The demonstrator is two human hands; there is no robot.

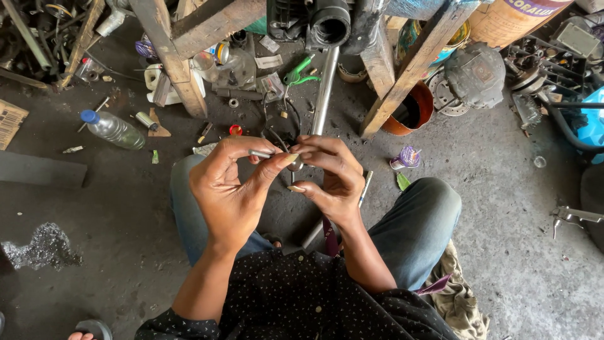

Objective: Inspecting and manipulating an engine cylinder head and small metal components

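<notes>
Presently, both hands are raised together over the lap, fingertips meeting on one small metal part. The left hand (229, 192) pinches a short grey pin (259, 153) between thumb and forefinger, the pin lying roughly level and pointing toward the other hand. The right hand (330, 179) closes its fingertips on the near end of that pin, where a small rounded piece (296, 165) sits (whether this is a separate fitting or the pin's own head cannot be told at this size). Neither hand is free; both are clamped on the same item.

Condition of the work, as judged: it is in its middle stage. The small part is in hand and being fitted or turned, not laid down. A long bright steel shaft (324, 94) runs from the dark housing (308, 22) on the wooden stand (402, 82) down toward the knees and is untouched by either hand. Nothing shows the pin mated to that assembly, so that appears to be outstanding.

Surroundings: concrete floor (503, 208) with a plastic bottle (113, 129) to the left, a green-handled tool (299, 72) under the stand, a small purple-capped container (408, 157) beside the right knee, an orange-rimmed pot (409, 110) behind it, and loose metal parts well apart at right.
</notes>
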